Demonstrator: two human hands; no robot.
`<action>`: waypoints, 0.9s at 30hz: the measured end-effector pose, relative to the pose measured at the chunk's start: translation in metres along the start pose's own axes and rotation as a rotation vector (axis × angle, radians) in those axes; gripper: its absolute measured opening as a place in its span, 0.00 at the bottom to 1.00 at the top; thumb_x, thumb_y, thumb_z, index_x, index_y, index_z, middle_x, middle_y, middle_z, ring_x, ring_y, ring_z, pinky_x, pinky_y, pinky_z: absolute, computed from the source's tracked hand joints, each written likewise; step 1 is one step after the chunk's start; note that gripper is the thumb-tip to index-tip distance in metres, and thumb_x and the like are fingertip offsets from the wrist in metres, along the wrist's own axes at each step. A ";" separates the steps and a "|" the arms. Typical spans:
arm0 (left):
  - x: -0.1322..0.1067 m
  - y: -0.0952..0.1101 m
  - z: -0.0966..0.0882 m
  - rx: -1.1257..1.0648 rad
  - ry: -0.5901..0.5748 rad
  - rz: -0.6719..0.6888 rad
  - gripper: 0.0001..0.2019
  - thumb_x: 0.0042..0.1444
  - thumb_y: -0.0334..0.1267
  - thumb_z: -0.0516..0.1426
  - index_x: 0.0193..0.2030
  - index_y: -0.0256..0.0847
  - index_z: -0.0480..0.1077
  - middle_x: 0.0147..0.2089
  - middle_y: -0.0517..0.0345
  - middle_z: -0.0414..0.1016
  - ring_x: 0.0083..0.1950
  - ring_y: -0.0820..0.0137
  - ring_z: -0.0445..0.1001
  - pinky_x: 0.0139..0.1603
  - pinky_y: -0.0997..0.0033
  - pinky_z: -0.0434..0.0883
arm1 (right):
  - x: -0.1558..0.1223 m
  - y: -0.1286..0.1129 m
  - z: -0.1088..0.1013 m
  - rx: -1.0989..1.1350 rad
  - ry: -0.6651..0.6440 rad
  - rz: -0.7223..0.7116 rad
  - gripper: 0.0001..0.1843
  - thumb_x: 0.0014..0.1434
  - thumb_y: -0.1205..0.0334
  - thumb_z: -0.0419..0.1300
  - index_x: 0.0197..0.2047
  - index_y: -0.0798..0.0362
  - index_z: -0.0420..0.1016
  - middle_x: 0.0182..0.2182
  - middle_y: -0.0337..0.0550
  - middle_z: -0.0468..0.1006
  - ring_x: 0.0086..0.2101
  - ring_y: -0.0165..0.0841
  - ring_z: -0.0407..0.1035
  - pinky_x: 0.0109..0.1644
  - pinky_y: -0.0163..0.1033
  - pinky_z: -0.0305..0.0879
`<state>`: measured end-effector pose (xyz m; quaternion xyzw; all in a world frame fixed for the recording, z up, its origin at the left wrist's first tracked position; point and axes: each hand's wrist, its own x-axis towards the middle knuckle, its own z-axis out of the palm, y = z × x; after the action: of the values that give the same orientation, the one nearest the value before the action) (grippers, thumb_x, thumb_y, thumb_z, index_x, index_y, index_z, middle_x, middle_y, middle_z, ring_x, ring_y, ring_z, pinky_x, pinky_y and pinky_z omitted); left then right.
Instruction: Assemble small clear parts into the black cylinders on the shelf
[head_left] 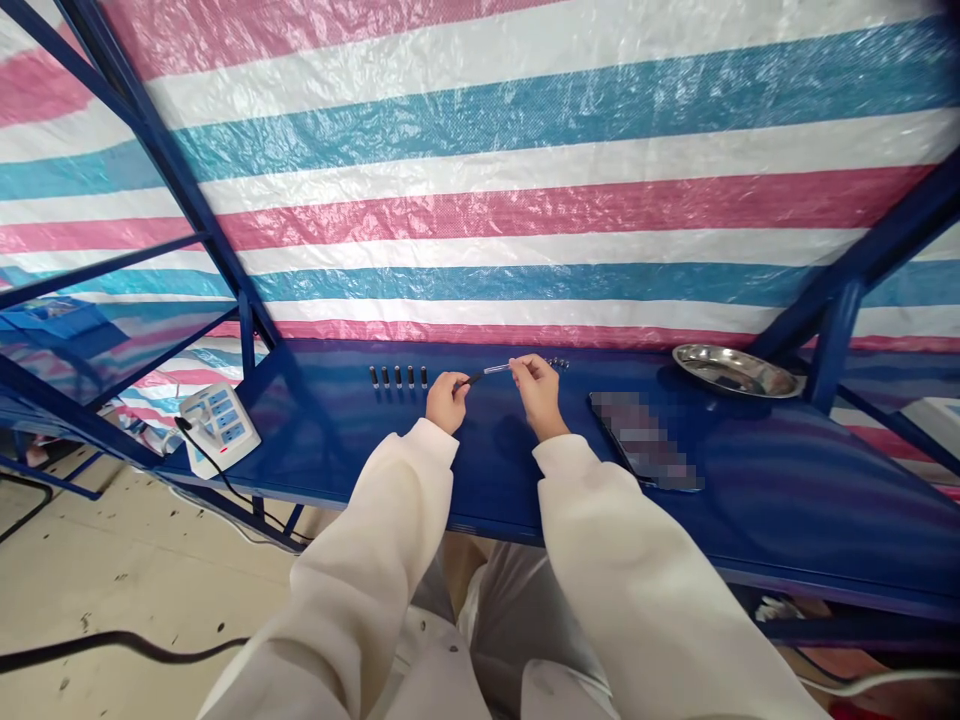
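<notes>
While the left hand (448,402) pinches the dark end of a slim, pen-like rod (495,370) above the blue table (495,480), the right hand (537,388) grips its clear end. Five black-and-silver cylinders (399,376) stand in a row leftward; markings on the white power strip (220,430) are too small to read.

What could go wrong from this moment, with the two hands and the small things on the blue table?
1. The thin item is held only by fingertips of the left hand and the right hand, so it might slip.
2. The small dark cylinders stand upright near the left hand; a sideways bump could topple them.
3. The small shiny pieces behind the right hand might be brushed away.
</notes>
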<state>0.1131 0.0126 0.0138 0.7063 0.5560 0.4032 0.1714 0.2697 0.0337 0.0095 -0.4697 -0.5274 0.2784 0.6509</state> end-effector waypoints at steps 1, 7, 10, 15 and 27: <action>0.000 0.000 0.000 -0.005 -0.001 0.007 0.08 0.56 0.28 0.51 0.40 0.37 0.69 0.43 0.53 0.72 0.40 0.72 0.71 0.44 0.73 0.68 | -0.001 0.000 0.000 0.013 -0.011 0.005 0.15 0.51 0.49 0.56 0.23 0.52 0.61 0.19 0.31 0.60 0.22 0.25 0.54 0.28 0.33 0.55; -0.001 -0.003 0.003 -0.027 0.028 0.070 0.08 0.56 0.28 0.51 0.39 0.38 0.69 0.42 0.53 0.72 0.38 0.72 0.71 0.42 0.72 0.69 | -0.003 0.002 0.001 0.065 -0.036 0.022 0.15 0.50 0.52 0.58 0.22 0.52 0.62 0.19 0.32 0.61 0.22 0.25 0.54 0.28 0.33 0.54; 0.001 -0.010 0.007 -0.118 0.105 0.146 0.07 0.54 0.27 0.52 0.36 0.39 0.69 0.38 0.54 0.72 0.34 0.72 0.71 0.38 0.71 0.70 | -0.003 0.002 0.001 0.099 -0.029 0.028 0.15 0.50 0.53 0.59 0.20 0.53 0.62 0.18 0.32 0.60 0.22 0.25 0.53 0.28 0.33 0.53; 0.002 -0.015 0.013 -0.241 0.205 0.187 0.04 0.53 0.30 0.55 0.35 0.39 0.70 0.35 0.55 0.73 0.29 0.74 0.69 0.34 0.72 0.69 | -0.004 0.001 0.000 0.103 -0.032 0.011 0.16 0.50 0.53 0.60 0.19 0.53 0.61 0.18 0.32 0.59 0.22 0.25 0.53 0.28 0.34 0.52; 0.002 -0.006 0.008 -0.495 0.271 0.173 0.06 0.53 0.37 0.56 0.35 0.38 0.72 0.34 0.53 0.74 0.31 0.73 0.73 0.36 0.71 0.71 | -0.008 -0.004 0.001 0.092 -0.157 0.018 0.18 0.50 0.50 0.59 0.19 0.52 0.62 0.18 0.32 0.59 0.21 0.25 0.53 0.28 0.35 0.52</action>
<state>0.1152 0.0178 0.0059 0.6274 0.3964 0.6304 0.2278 0.2656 0.0261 0.0101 -0.4209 -0.5593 0.3442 0.6257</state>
